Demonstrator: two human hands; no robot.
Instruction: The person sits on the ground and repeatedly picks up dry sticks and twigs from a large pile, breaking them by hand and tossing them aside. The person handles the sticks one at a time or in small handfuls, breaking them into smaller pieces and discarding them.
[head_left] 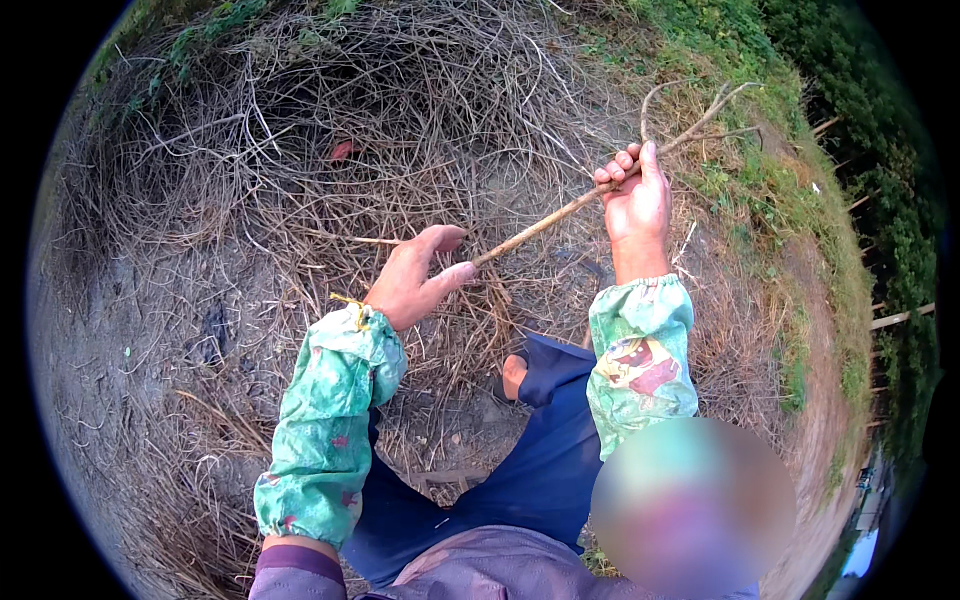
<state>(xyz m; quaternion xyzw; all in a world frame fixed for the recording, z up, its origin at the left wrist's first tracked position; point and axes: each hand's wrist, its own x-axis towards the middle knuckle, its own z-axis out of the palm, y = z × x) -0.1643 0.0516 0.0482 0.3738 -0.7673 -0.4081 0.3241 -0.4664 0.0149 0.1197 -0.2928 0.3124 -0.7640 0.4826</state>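
Note:
A long bare stick [555, 219] with a forked, twiggy far end slants across in front of me, rising from lower left to upper right. My right hand [637, 205] is closed round it just below the fork, thumb along the wood. The stick's lower end meets the thumb of my left hand [415, 275]. That hand's fingers are stretched out, with a gap between them and the thumb, and the wood does not appear gripped there. Green patterned sleeve covers wrap both forearms.
A tangled heap of dry sticks [400, 100] spreads ahead and to the left, with a small red scrap [343, 150] in it. Dark crumpled material [210, 335] lies on the bare soil at left. Green grass [760, 200] borders the right. My foot [514, 377] stands among loose twigs.

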